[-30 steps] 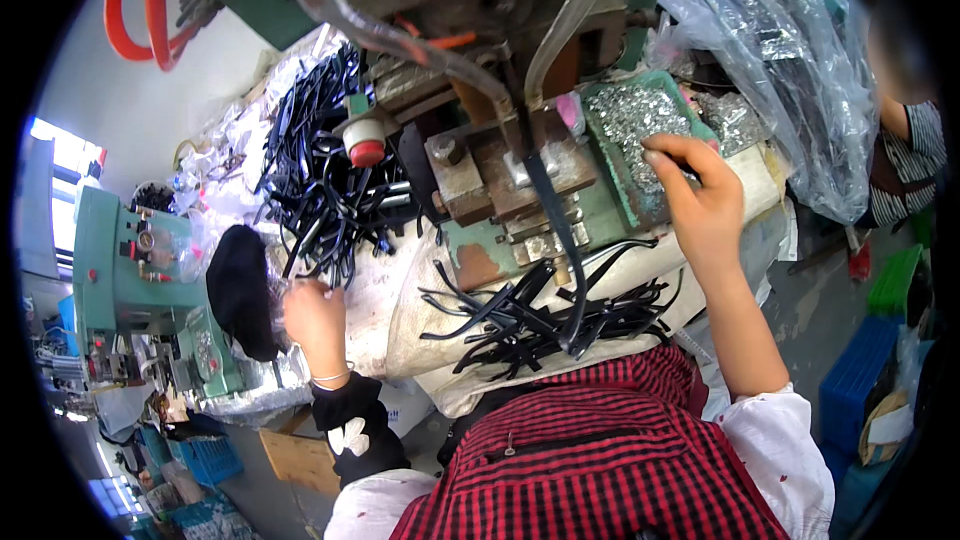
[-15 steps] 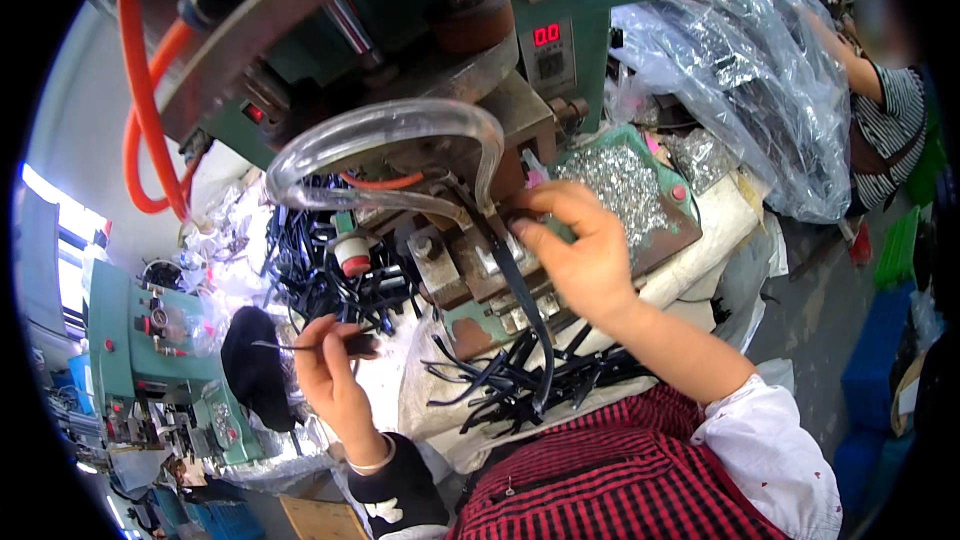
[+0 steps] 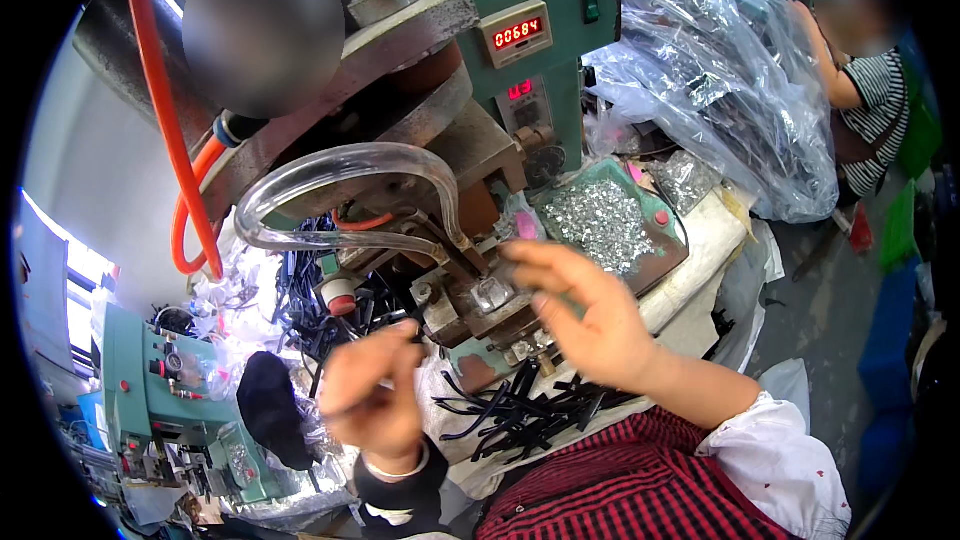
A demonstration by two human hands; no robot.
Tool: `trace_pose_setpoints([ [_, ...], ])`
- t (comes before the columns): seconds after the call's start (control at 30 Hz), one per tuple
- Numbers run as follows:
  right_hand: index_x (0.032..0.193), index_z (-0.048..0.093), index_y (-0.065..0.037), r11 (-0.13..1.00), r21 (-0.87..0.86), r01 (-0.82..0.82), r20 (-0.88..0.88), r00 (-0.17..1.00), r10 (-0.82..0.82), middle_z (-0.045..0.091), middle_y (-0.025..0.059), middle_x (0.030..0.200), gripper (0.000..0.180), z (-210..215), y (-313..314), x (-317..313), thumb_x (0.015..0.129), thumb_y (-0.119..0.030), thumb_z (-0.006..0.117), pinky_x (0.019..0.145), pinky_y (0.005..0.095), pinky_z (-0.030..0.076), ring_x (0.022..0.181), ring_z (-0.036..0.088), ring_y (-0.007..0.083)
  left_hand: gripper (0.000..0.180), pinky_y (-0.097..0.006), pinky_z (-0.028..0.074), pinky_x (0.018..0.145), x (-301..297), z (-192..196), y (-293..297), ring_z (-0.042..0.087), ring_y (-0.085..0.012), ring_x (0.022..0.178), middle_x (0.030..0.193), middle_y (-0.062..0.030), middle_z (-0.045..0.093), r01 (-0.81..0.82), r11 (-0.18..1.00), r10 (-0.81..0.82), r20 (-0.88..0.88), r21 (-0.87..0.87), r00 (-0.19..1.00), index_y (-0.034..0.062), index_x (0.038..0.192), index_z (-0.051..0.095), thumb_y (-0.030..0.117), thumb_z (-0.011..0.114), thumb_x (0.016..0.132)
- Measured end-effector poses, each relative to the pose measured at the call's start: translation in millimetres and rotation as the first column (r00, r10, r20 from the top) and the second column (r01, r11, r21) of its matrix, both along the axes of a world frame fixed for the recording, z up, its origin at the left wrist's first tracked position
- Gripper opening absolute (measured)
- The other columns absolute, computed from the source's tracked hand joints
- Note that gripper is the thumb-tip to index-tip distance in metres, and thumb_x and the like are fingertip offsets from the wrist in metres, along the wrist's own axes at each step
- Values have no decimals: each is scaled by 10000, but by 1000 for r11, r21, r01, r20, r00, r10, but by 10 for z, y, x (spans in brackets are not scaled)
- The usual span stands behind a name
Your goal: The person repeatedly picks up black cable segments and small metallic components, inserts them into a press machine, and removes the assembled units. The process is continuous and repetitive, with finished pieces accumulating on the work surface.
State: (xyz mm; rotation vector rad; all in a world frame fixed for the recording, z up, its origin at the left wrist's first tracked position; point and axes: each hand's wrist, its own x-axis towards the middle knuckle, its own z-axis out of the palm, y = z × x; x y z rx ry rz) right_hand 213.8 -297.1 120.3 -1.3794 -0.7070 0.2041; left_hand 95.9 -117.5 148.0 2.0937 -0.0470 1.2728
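Note:
My right hand [image 3: 590, 320] is beside the metal fixture [image 3: 490, 295] of the press, its fingers stretched and its thumb apart, with nothing seen between them. Motion smears my left hand [image 3: 375, 395], which is raised left of the fixture; whether anything is in its fingers does not show. A clear plastic tube [image 3: 345, 158] loops over the fixture, both ends reaching down to it. Many black strips [image 3: 530, 405] lie in a loose heap between my hands and the checked apron [image 3: 600, 475]. Beyond my left hand lies another black pile [image 3: 300, 290].
A green tray of small shiny metal pieces [image 3: 600, 225] sits right of the fixture. The press's heavy upper part [image 3: 400, 110] overhangs the work area, near orange hoses [image 3: 160, 120]. A red-and-white button [image 3: 338, 297] stands left. A co-worker [image 3: 870, 110] is beyond a large plastic bag [image 3: 710, 90].
The black strip that stuck out of the fixture has gone from there. My left hand has moved right, and the thin tool seen in it cannot be made out. My right fingers have spread.

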Motion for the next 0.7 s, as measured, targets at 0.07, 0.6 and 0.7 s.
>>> trace_pose_setpoints([
  [0.07,1205,665,-38,886,-203,417,623,753,-211,606,220,1298,365,-210,-87,384,844,-32,619,1073,497,438,1304,531,392,231,-328,592,652,12,-99,-116,754,-286,823,895,-146,741,50,952,-43,-29,302,999,31,907,725,-72,786,710],
  [0.6,1004,648,-108,745,-350,569,846,533,-10,634,89,1191,218,-956,-247,912,792,-125,693,809,451,507,1248,553,292,239,-270,408,441,396,-394,-232,590,-147,524,934,-135,749,120,775,-151,-2,620,989,42,919,714,9,828,712],
  [0.7,1019,628,-81,697,-405,592,856,513,61,630,79,1223,288,-1028,-170,1093,735,-76,679,786,444,512,1249,551,273,241,-274,439,454,316,-427,-294,609,-152,542,989,-159,754,115,815,-119,-29,567,992,19,919,721,4,825,702],
])
